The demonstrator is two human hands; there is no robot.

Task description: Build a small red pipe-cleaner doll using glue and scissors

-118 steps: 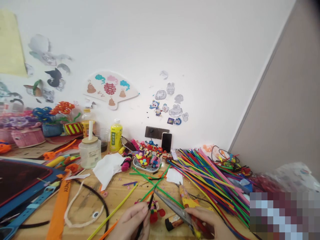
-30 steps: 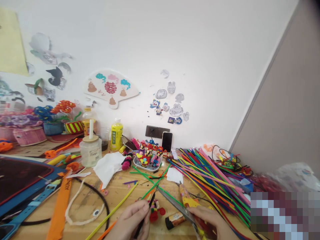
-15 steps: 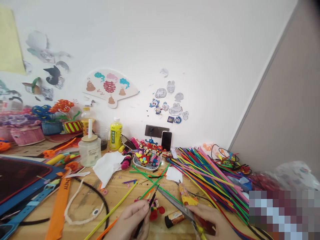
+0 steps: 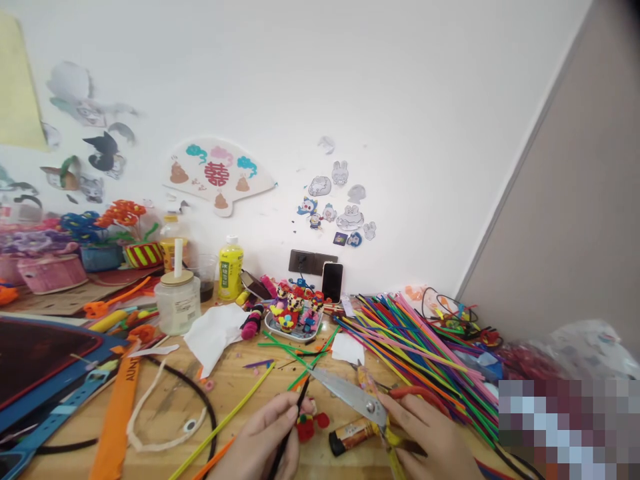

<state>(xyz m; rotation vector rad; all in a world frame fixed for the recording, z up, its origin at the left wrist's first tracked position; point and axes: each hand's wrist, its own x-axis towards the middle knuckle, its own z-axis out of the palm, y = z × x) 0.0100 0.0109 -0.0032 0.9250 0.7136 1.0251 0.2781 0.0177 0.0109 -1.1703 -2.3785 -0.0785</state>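
From the head camera I see my left hand (image 4: 270, 430) pinching a thin black stem (image 4: 303, 392) between thumb and fingers, its upper end poking out toward the far side. My right hand (image 4: 425, 430) is wrapped round the handles of the scissors (image 4: 345, 391), which stand spread apart, with the blade end pointing far and left. The scissor tip sits right by the top of the black stem; I can't tell whether they touch.

Between my hands I see wood of the tabletop (image 4: 323, 463), so that strip is my room to work. It is bounded on the far side by a small red figure (image 4: 307, 427) close beside the left fingers and on the right by a dark-capped tube (image 4: 353, 435), just left of the right hand. Beyond these, green stems (image 4: 287, 350) lie crossed, short of the tray (image 4: 270, 330) of figures.

To the right, a spread of coloured stems (image 4: 415, 347) reaches close to my right hand, so sideways room is tight there. To the left, a yellow stem (image 4: 225, 419) slants past my left hand; farther left lie a cream loop (image 4: 135, 423) and an orange strap (image 4: 120, 417). The tabletop's far edge meets the white wall (image 4: 425, 167).
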